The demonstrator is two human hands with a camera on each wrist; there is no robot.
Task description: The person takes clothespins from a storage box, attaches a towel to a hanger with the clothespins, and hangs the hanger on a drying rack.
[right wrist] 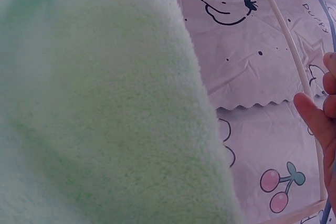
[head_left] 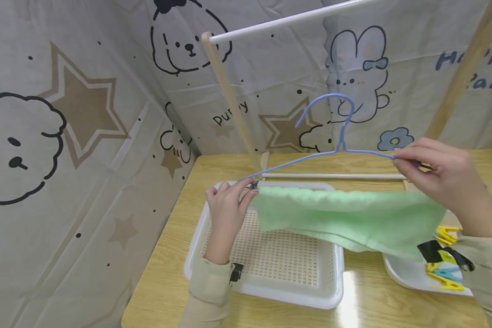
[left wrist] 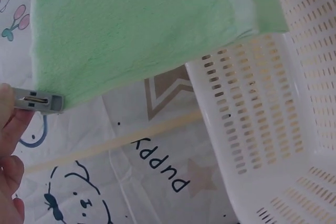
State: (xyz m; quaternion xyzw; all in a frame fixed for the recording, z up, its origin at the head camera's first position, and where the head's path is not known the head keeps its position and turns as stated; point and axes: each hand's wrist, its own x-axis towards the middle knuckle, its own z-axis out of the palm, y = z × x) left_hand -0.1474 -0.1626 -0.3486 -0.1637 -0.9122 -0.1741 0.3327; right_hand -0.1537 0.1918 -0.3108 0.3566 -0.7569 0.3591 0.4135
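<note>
A blue wire clothes hanger (head_left: pixel 299 159) is held up with its hook at the top. A light green towel (head_left: pixel 340 217) hangs along under it, fuzzy in the right wrist view. At the hanger's left end, my left hand (head_left: pixel 225 209) pinches a grey clothespin (left wrist: pixel 39 100), whose jaws sit on the towel's corner. My right hand (head_left: pixel 443 177) pinches the right arm of the hanger between thumb and fingers. Something dark shows at those fingers, mostly hidden by the hand. The towel's right end passes below that hand.
Beneath the towel, a white perforated basket (head_left: pixel 287 298) stands on the wooden table (head_left: pixel 160 273). To the right, a white tray (head_left: pixel 406 275) holds several clothespins (head_left: pixel 448 284), yellow and blue. Behind stands a rack with wooden posts (head_left: pixel 229 95) and a white top bar (head_left: pixel 287 21).
</note>
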